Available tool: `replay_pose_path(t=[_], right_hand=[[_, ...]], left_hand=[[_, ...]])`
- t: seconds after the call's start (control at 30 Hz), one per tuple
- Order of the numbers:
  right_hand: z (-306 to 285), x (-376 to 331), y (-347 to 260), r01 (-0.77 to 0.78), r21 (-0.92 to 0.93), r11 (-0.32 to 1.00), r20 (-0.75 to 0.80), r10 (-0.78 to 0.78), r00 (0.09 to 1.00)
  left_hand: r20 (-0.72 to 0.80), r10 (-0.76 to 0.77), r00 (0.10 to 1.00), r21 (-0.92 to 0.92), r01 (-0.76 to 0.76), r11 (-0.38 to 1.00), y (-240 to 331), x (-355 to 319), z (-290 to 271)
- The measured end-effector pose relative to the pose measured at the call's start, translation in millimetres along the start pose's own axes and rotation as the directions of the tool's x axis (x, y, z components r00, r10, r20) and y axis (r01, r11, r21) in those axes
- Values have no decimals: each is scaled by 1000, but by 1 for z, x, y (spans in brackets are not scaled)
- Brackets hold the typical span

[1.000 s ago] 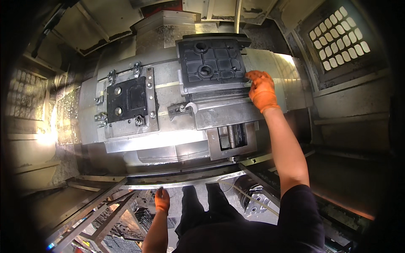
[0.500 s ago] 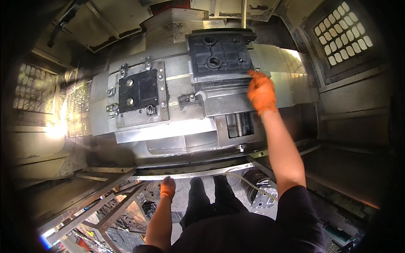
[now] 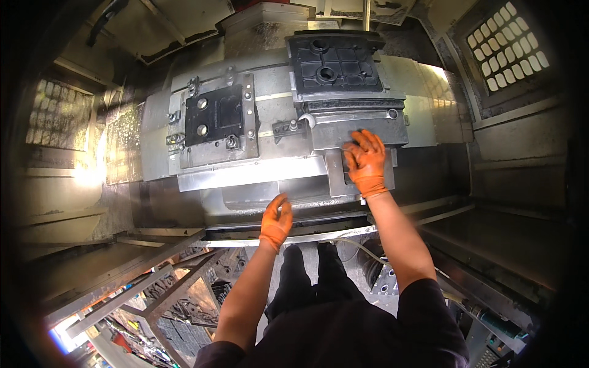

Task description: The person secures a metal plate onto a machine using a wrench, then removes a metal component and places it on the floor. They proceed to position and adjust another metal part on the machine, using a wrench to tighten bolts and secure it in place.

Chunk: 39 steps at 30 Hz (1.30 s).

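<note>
Head view | left hand loosely spread | right hand spread over grey vise | black plate: faint marking, unreadable

Got my gloved right hand half-open over the vise's front, a wrench just past my fingers and dark ribbed plate beyond, while my loosely curled left hand hangs nearer me, clamped black plate ahead-left of it.
</note>
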State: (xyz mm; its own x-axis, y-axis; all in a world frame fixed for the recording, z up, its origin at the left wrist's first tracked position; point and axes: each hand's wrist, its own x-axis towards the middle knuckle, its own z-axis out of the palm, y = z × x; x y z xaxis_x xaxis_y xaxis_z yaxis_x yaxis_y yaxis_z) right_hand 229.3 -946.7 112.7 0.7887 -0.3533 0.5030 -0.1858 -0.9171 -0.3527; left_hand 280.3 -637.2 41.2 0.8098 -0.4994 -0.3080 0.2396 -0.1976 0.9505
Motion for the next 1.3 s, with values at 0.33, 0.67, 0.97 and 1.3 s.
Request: replay_pose_path(t=[0.33,0.67,0.97,1.3], right_hand=[[-83,37,-15,-215,973,85,228,-200,953],[-124,49,-48,-601,779,178,531,322,784],[-72,53,-11,-517,838,-175,544,343,766],[-98,140,116,-726,395,563,288,674,680]], left_hand=[[301,302,905,-140,-271,952,200,40,57],[302,120,946,-143,-79,987,235,51,83],[263,80,962,-437,45,898,213,89,122],[279,553,785,850,-470,239,229,270,134]])
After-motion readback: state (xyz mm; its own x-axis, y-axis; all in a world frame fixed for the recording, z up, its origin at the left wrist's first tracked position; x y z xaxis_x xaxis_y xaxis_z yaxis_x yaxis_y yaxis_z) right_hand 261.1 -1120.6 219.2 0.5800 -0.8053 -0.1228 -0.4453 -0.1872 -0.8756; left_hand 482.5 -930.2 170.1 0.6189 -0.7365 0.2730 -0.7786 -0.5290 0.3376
